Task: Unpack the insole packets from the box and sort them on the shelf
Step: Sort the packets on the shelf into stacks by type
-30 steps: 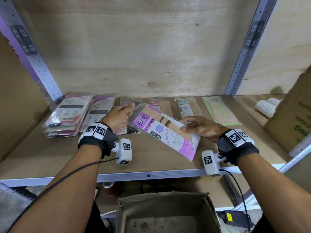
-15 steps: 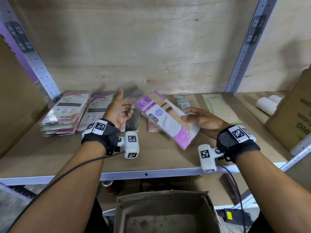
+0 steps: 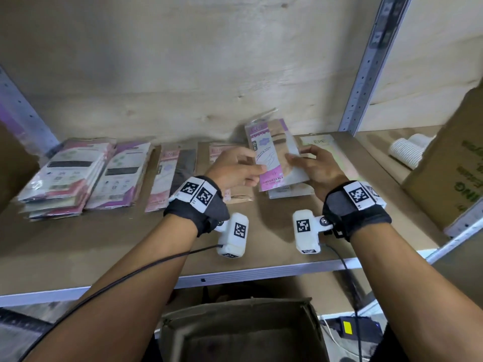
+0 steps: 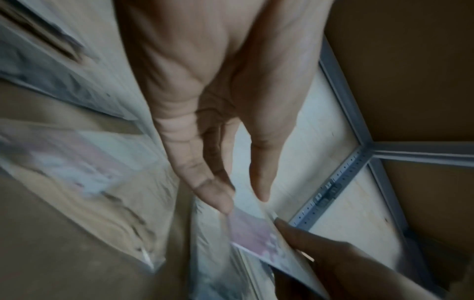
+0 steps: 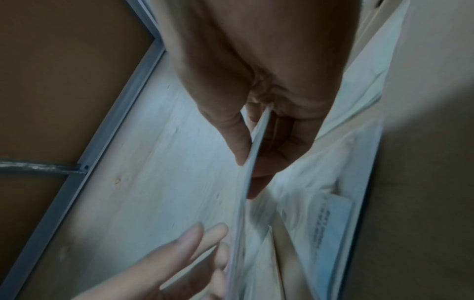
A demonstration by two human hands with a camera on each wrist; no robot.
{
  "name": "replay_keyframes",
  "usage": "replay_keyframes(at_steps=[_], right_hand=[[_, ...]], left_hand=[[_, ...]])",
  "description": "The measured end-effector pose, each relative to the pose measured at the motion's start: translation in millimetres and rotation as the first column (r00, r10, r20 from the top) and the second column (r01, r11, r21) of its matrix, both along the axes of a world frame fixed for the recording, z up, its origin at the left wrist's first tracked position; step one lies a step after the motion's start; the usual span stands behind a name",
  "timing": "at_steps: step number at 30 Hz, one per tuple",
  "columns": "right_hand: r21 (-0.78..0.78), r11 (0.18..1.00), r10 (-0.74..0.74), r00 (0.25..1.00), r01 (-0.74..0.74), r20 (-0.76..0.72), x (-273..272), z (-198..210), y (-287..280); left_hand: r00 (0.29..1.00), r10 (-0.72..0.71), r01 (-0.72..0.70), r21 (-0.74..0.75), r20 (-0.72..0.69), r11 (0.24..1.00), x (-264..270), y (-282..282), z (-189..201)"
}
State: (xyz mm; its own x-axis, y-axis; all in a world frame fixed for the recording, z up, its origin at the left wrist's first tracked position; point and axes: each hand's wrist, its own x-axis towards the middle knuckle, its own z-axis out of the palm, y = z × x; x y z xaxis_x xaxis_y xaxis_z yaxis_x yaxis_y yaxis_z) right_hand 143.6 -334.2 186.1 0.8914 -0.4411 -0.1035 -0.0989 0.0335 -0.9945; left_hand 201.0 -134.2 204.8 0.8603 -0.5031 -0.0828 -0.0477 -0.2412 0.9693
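A pink and beige insole packet (image 3: pixel 271 152) hangs tilted just above a low pile of packets (image 3: pixel 287 191) at the shelf's (image 3: pixel 130 244) back. My right hand (image 3: pixel 295 159) pinches its right edge, thumb on top and fingers beneath, as the right wrist view shows on the edge-on packet (image 5: pixel 254 146). My left hand (image 3: pixel 254 173) has fairly straight fingers touching the packet's left edge (image 4: pixel 256 237). Sorted stacks (image 3: pixel 62 176) (image 3: pixel 120 176) lie at the left, with a pink and black packet (image 3: pixel 172 173) beside them. The cardboard box (image 3: pixel 235 305) sits below the shelf, with no packets visible inside.
A pale green packet (image 3: pixel 324 143) lies right of the pile. Farther right are rolled white cups (image 3: pixel 407 150) and a big carton (image 3: pixel 454 165). A metal upright (image 3: pixel 366 74) stands at the back right. A power adapter (image 3: pixel 350 327) lies on the floor.
The packet has swung from slanting across the shelf to lengthwise and moved back and right over the pile. My left hand left the dark packet and came to its left edge.
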Motion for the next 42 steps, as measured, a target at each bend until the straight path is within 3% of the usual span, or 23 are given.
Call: replay_keyframes(at_steps=[4, 7, 10, 13, 20, 36, 42], right_hand=[[0.070, 0.997, -0.041, 0.999, 0.042, -0.006, 2.0, 1.3, -10.0], [0.074, 0.995, -0.059, 0.998, 0.061, -0.028, 4.6, 0.5, -14.5], [-0.146, 0.988, -0.071, 0.991, 0.054, -0.116, 8.1, 0.0, -20.7], [-0.406, 0.913, -0.084, 0.961, -0.031, -0.262, 8.5, 2.2, -24.4], [-0.581, 0.798, -0.072, 0.932, -0.160, -0.356, 1.3, 6.1, -16.9], [-0.589, 0.782, -0.081, 0.904, -0.203, -0.420, 0.5, 6.7, -15.3], [-0.715, 0.683, -0.145, 0.932, -0.148, -0.331, -4.0, 14.1, -12.9]], left_hand=[[0.995, 0.095, -0.097, 0.100, 0.022, 0.990, 6.4, -21.0, -6.3], [0.999, 0.052, -0.052, 0.114, 0.004, 0.992, 8.2, -27.6, -8.9], [0.999, 0.049, -0.048, 0.141, 0.000, 0.989, 7.3, -32.3, -8.9], [0.999, 0.043, -0.040, 0.197, -0.009, 0.980, 5.7, -35.9, -9.5], [0.997, 0.081, -0.077, 0.331, 0.001, 0.941, 3.7, -42.4, -13.3], [0.997, 0.072, -0.057, 0.342, -0.030, 0.938, 2.9, -49.6, -11.7], [0.992, 0.110, -0.121, 0.296, 0.054, 0.947, 11.1, -31.6, -4.5]])
